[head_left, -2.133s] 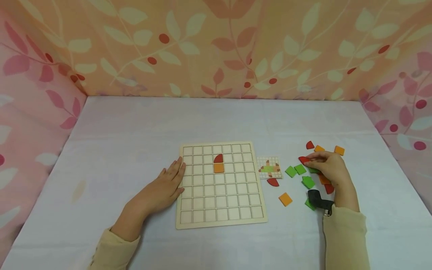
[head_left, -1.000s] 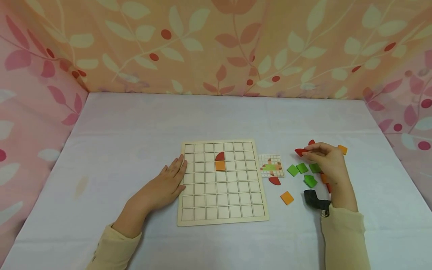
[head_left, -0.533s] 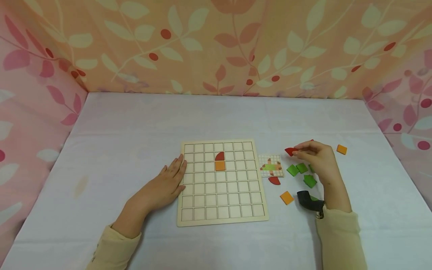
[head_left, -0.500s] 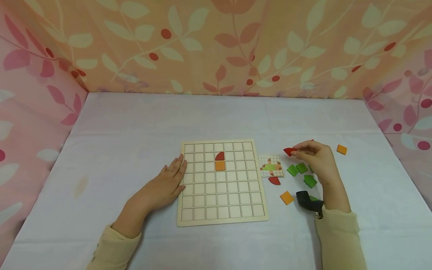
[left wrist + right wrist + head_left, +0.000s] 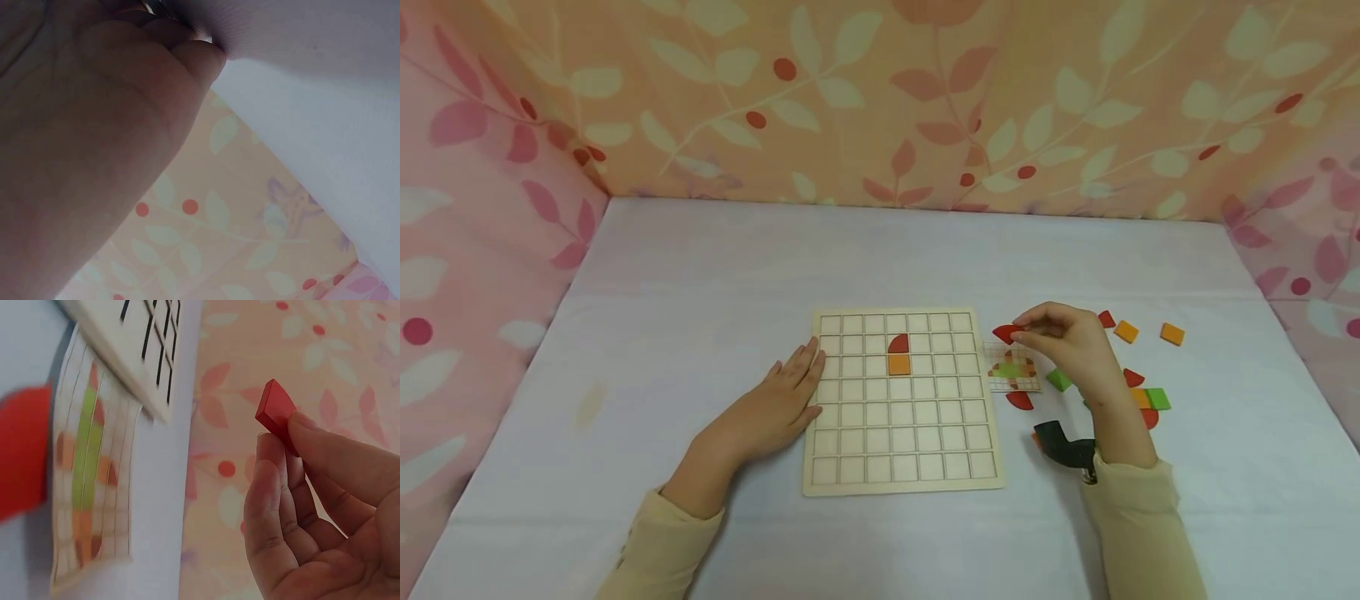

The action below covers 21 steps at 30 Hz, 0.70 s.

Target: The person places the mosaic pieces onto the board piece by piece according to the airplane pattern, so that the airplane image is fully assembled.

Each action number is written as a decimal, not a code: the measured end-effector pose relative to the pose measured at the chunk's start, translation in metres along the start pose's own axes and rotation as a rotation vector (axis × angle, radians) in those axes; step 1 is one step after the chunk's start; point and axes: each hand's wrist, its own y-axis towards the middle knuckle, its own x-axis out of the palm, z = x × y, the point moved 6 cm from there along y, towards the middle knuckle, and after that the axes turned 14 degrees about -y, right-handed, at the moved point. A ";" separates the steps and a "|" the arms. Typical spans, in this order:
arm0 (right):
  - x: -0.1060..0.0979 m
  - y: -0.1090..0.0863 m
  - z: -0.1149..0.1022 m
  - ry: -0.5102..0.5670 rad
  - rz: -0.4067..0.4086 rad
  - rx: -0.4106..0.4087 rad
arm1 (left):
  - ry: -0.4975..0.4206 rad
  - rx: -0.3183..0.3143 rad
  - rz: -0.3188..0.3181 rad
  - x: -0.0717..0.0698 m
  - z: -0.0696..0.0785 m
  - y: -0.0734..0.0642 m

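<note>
My right hand (image 5: 1063, 342) pinches a red quarter-circle tile (image 5: 277, 412) between thumb and fingertips, held up over the far edge of a small printed pattern card (image 5: 1015, 371). My left hand (image 5: 771, 408) lies flat with its fingertips at the left edge of a pale wooden grid board (image 5: 902, 473). On the board, a red quarter-circle piece (image 5: 899, 342) sits in a cell directly behind an orange square tile (image 5: 898, 364). In the left wrist view the left hand (image 5: 106, 119) fills much of the picture and its fingertips are mostly hidden.
Another red quarter-circle tile (image 5: 1020, 401) lies at the card's near edge. Loose orange squares (image 5: 1172, 334), green squares (image 5: 1159, 398) and more red pieces (image 5: 1132, 378) are scattered on the white cloth right of the board; the right arm and its black wrist camera (image 5: 1060, 446) cover some.
My right hand has lifted the red quarter-circle tile from the scattered pieces and carried it left to the card. The left hand stays at the board's edge. The head view has shifted slightly.
</note>
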 end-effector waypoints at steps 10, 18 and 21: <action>0.040 0.012 -0.035 0.055 -0.136 -0.050 | 0.021 0.000 -0.003 -0.001 0.000 0.002; 0.073 0.017 -0.060 0.017 -0.205 -0.119 | 0.015 -0.003 -0.009 0.000 0.001 0.002; 0.086 0.015 -0.071 0.030 -0.237 -0.160 | 0.014 -0.010 -0.013 0.000 0.000 0.000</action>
